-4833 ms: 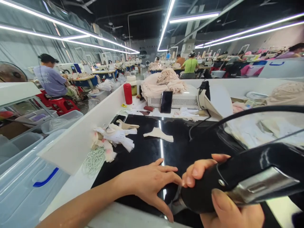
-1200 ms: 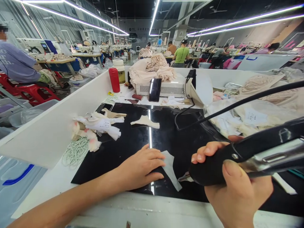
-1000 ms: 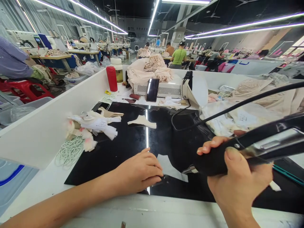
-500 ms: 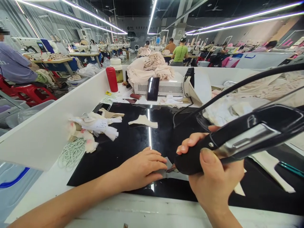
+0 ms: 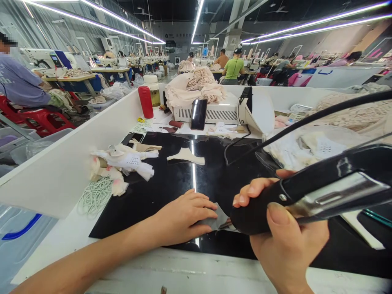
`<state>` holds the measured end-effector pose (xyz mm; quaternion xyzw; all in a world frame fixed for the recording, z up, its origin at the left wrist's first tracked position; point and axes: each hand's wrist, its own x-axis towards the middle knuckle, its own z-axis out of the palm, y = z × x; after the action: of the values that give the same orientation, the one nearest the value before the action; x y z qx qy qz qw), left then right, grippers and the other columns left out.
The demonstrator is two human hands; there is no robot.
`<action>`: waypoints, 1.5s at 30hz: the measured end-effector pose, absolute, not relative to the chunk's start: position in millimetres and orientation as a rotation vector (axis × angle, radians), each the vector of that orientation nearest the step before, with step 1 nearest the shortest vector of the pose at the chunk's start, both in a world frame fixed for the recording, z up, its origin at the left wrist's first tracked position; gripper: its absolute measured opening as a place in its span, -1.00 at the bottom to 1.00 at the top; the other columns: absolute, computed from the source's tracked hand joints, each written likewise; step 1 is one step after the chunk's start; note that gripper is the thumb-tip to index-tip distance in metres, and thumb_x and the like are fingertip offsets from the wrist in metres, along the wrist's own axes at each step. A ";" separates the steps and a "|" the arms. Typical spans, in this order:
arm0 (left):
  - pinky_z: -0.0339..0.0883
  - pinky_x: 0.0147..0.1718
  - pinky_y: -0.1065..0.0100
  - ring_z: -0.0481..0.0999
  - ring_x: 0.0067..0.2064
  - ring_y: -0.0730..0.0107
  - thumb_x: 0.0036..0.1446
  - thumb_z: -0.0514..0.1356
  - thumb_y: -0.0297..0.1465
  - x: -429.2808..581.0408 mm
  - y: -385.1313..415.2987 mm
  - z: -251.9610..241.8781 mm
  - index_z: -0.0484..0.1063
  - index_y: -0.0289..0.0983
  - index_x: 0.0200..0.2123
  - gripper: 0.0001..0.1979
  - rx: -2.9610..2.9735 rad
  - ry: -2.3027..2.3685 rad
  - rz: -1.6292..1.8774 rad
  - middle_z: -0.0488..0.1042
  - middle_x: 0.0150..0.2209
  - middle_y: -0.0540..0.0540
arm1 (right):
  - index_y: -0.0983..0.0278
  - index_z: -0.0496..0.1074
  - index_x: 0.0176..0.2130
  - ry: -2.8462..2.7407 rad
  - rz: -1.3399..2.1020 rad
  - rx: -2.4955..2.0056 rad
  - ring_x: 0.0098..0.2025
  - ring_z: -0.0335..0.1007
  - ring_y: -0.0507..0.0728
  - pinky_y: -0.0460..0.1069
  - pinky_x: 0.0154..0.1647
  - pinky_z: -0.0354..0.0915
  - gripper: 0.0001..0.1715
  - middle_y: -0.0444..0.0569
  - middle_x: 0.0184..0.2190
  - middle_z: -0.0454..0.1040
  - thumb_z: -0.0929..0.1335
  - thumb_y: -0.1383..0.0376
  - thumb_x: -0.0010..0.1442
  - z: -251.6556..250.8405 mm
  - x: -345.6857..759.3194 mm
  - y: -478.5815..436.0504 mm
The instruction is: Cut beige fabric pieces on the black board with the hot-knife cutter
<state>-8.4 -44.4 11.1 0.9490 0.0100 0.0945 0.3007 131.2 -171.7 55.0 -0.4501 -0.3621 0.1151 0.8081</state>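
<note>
My left hand [image 5: 191, 216] lies palm down with its fingers stretched out. Its fingertips rest on a thin greyish sheet [image 5: 221, 214] on the black board [image 5: 147, 200]. My right hand [image 5: 288, 237] is wrapped round a black corded hand tool [image 5: 309, 196] with a silver lever [image 5: 339, 194] along its side. The thumb presses near the lever's front. A narrow metal tip [image 5: 226, 223] pokes from the tool's rounded end and meets the sheet just right of my left fingers. Part of the sheet is hidden under both hands. Farther back lies a cream fabric piece [image 5: 186, 156].
White fabric pieces [image 5: 127, 159] and pale green cord [image 5: 96, 196] lie left. At the back stand a red bottle [image 5: 145, 102], a phone [image 5: 199, 114] and a white vented box [image 5: 220, 112]. The tool's cable [image 5: 321, 114] arches across the right. A low white wall [image 5: 70, 159] edges the left.
My right hand and the tool have shifted slightly right and towards me. More of the grey sheet shows between the hands. My left hand has stayed nearly in place.
</note>
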 end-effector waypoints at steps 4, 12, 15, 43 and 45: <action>0.01 0.38 -0.11 0.39 0.26 0.12 0.30 0.29 -0.38 -8.5 -42.8 11.5 0.49 -0.18 0.11 -0.68 2.499 0.035 0.242 0.49 0.21 -0.13 | 0.12 0.39 0.02 -0.790 0.219 -0.982 -0.42 0.42 0.12 0.10 -0.39 0.42 -0.60 -0.16 -0.36 0.47 0.49 0.23 0.21 54.9 132.3 -171.0; -0.24 0.44 -0.16 0.22 0.39 0.16 0.35 0.22 -0.41 -11.2 -36.6 19.7 0.46 -0.10 0.13 -0.70 2.493 -0.006 0.136 0.43 0.27 0.01 | 0.14 0.39 0.01 -0.738 0.155 -0.999 -0.44 0.42 0.10 0.06 -0.40 0.43 -0.58 -0.19 -0.39 0.47 0.50 0.25 0.18 57.4 145.1 -167.4; -0.26 0.43 -0.21 0.19 0.41 0.11 0.31 0.28 -0.39 -11.6 -34.9 21.8 0.46 -0.09 0.12 -0.67 2.486 -0.019 0.080 0.43 0.27 -0.02 | 0.14 0.38 0.02 -0.750 0.144 -1.004 -0.44 0.42 0.11 0.07 -0.40 0.43 -0.58 -0.18 -0.39 0.47 0.50 0.25 0.20 56.8 146.2 -167.6; -0.22 0.40 -0.28 0.20 0.40 0.03 0.21 0.38 -0.35 -13.4 -33.4 24.1 0.46 -0.07 0.12 -0.59 2.451 -0.033 0.063 0.44 0.26 -0.05 | 0.13 0.35 0.04 -0.749 0.291 -0.932 -0.42 0.39 0.10 0.07 -0.39 0.44 -0.54 -0.16 -0.37 0.44 0.50 0.19 0.20 57.3 117.5 -169.1; -0.21 0.39 -0.29 0.21 0.40 0.02 0.21 0.38 -0.35 -13.2 -33.3 24.0 0.47 -0.07 0.11 -0.60 2.446 -0.041 0.071 0.45 0.24 -0.06 | 0.12 0.33 0.04 -0.762 0.312 -0.930 -0.42 0.38 0.09 0.08 -0.35 0.43 -0.53 -0.16 -0.37 0.43 0.50 0.17 0.20 56.8 114.5 -168.8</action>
<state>-13.2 -33.3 24.0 0.9398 -0.0156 0.0274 0.3402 114.5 -168.8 56.8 -0.4355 -0.3570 0.1462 0.8133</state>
